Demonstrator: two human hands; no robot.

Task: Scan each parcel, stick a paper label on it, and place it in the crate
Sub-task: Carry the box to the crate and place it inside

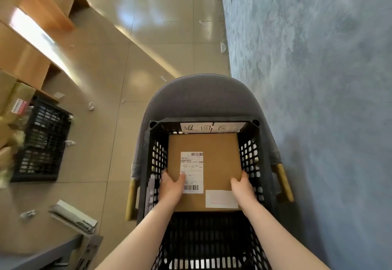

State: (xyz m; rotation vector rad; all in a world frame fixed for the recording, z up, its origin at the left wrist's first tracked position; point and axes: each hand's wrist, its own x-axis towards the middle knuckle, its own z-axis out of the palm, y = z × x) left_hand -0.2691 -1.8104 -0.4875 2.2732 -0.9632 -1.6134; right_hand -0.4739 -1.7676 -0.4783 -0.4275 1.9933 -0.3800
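Tiled floor [101, 125] meets blue carpet [318, 99]; a black crate [263, 163] sits on a grey chair [201, 99]. The far crate sign's writing is hard to read. Left hand [170, 187] and right hand [242, 187] clasp the box [220, 159] by its sides, thumbs on top, inside the crate; the fingers are hidden.

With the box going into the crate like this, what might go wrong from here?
The cardboard parcel nearly fills the black crate, so the left hand and right hand gripping its sides could get pinched against the mesh walls. The crate sits on a grey chair, so a hard push might shift it.
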